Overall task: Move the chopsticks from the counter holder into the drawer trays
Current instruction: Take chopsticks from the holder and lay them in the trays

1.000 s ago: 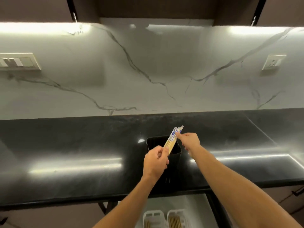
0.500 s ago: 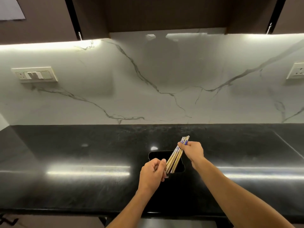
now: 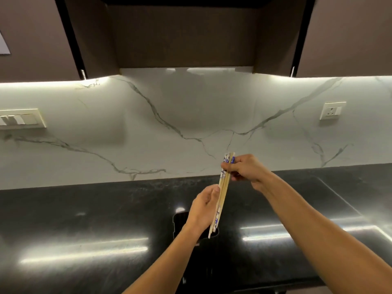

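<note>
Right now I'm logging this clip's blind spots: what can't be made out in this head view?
- Drawer trays: out of frame below the counter edge.
- Holder: black on black; left hand and forearm cover much of it, so its contents are hidden.
- Chopsticks: bunched and overlapping, count unclear; right hand covers part of the patterned ends.
- Left hand's grip: fingers curl beside the bundle, contact unclear.
</note>
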